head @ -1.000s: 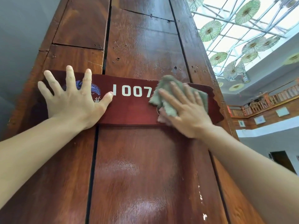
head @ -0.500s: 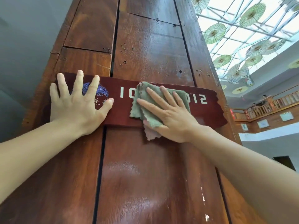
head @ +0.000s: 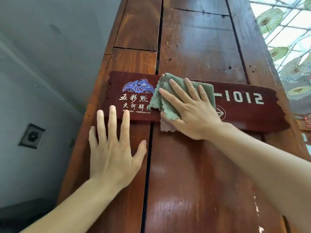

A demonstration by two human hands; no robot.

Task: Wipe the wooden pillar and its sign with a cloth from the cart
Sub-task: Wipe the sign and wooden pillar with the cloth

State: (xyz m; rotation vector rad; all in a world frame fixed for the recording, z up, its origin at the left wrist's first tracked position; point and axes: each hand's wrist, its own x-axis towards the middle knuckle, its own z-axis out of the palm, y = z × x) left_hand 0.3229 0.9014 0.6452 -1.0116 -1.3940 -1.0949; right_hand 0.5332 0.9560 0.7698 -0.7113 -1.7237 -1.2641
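A tall reddish-brown wooden pillar [head: 198,165] fills the view. Across it is fixed a dark red sign [head: 244,113] with a blue emblem, white characters and the number 1012. My right hand [head: 190,110] presses a grey-green cloth [head: 161,100] flat against the middle of the sign, covering part of the lettering; a pinkish corner of the cloth hangs below the sign's lower edge. My left hand [head: 114,148] lies flat with fingers spread on the pillar just under the sign's left end, fingertips touching the sign.
A grey wall [head: 42,73] with a small dark square fitting [head: 32,136] lies left of the pillar. At the upper right, green paper umbrellas [head: 269,19] hang under a bright glass roof.
My right hand has slid the cloth leftward along the sign, uncovering 1012. My left hand has dropped from the sign's emblem down to the pillar below it. The view has shifted left.
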